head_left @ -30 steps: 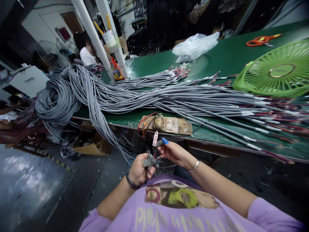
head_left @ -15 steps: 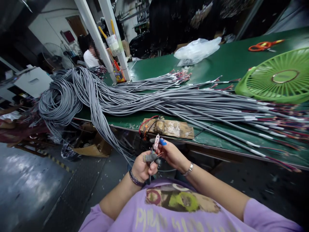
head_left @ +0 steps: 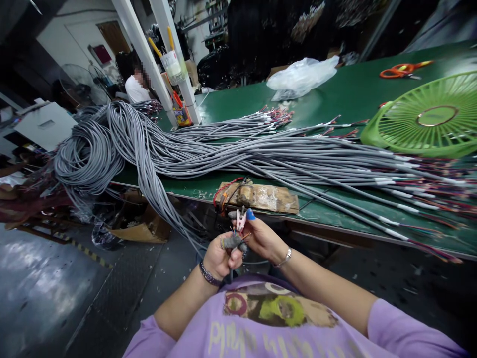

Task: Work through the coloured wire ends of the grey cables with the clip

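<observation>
My left hand (head_left: 219,257) is closed around the end of a grey cable, with thin coloured wires (head_left: 235,232) fanning out above the fingers. Grey wrapping covers some of its fingertips. Right beside it, my right hand (head_left: 265,239) pinches a small pinkish-white clipper-like tool (head_left: 241,221), whose exact kind is hard to make out. A blue covering sits on the right thumb. The tool is close to the wire ends; whether it touches them I cannot tell. Both hands are in front of the bench edge, just below a worn wooden block (head_left: 270,197) with red and black leads.
Long bundles of grey cables (head_left: 208,159) lie across the green bench (head_left: 231,97), coiled at the left. A green fan (head_left: 432,117), orange-handled scissors (head_left: 400,70) and a plastic bag (head_left: 303,77) are on it. A white post (head_left: 175,59) holds tools. A person (head_left: 137,88) sits behind.
The tool in my right hand has turned and now shows two spread parts instead of one flat piece. My left hand keeps its hold on the cable. The view has shifted slightly.
</observation>
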### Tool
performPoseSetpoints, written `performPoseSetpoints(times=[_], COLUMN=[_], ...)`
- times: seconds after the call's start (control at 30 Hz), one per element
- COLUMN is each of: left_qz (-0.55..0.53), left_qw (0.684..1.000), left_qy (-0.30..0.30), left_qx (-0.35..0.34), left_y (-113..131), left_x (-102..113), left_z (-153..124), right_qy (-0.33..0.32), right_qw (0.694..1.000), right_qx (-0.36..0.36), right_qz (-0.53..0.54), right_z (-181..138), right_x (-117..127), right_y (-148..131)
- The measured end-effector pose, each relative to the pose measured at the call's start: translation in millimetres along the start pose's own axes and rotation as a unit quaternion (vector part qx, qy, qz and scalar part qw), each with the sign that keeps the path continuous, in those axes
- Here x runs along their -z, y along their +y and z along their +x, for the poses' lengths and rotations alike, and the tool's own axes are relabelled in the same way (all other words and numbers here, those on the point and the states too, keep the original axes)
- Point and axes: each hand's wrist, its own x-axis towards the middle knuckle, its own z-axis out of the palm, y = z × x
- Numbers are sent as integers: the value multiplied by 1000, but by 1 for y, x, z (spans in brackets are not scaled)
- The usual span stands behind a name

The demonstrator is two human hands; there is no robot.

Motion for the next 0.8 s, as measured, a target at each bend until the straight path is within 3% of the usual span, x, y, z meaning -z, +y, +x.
performPoseSetpoints(times=[0.5, 0.8], left_qz=[-19, -22], left_qw=[1000, 998], left_qy=[0, 33], left_qx=[5, 40], left_y=[-3, -4], left_x=[5, 3], left_z=[-2, 0], right_qy=[7, 18], right_qw=[999, 999], right_qx=[7, 4], right_qz=[39, 32], right_z=[2, 2], right_x=[-2, -1], right_y=[-1, 1])
